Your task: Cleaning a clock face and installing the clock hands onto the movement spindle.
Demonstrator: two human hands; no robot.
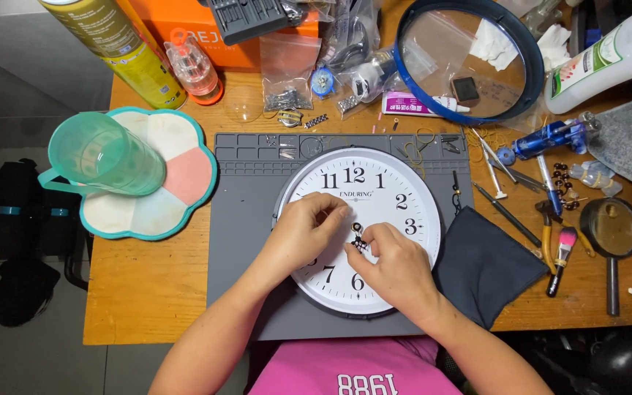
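Hands on white wall clock (374,212) (on grey mat (246,241)): left hand (305,230) curled, grip unclear; right hand (396,263) pinching black clock hands (358,238).

Head view, looking down on my own body. My left hand (303,232) and right hand (396,265) are both bare: I see no gloves, rings, watch or wristband on either. Both forearms are uncovered from wrist to elbow, with no sleeve reaching into view along them. The fingers (328,213) carry short, unpainted nails. At the lower edge, between the forearms, I see my pink shirt (352,369), a plain knit top with white block characters printed across the chest, cut off by the frame. No other clothing of mine shows.
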